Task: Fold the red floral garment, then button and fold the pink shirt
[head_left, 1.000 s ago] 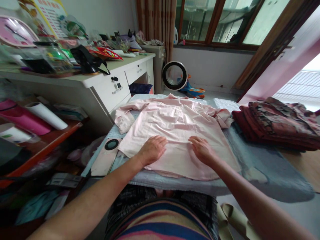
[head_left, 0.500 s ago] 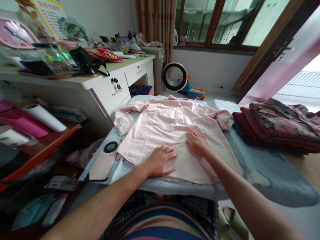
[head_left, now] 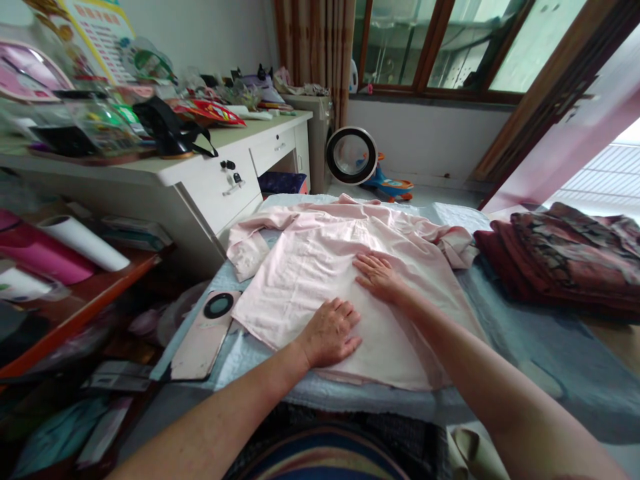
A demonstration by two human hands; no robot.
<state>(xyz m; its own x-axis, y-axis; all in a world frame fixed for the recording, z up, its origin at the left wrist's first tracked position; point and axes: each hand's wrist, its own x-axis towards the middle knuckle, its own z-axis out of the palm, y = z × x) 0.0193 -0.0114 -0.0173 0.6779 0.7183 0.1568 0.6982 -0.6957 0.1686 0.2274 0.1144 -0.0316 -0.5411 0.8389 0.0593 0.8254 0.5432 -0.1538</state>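
A pale pink shirt [head_left: 320, 260] lies spread flat on a padded board with a light blue cover [head_left: 505, 333]. My left hand [head_left: 333, 331] rests palm down on the shirt near its lower hem, fingers apart. My right hand [head_left: 380, 277] lies flat on the middle of the shirt, a little farther up, fingers spread. Neither hand holds anything. The shirt's sleeves are bunched at the far left and far right.
A pile of folded dark red patterned cloth [head_left: 565, 257] sits on the board's right end. A pink card with a black ring [head_left: 207, 327] lies at the left edge. A cluttered white desk [head_left: 210, 180] and an orange shelf [head_left: 75, 293] stand at the left.
Both hands have slid over the shirt: the right hand moved up and left toward the middle, the left hand moved right and down toward the hem.
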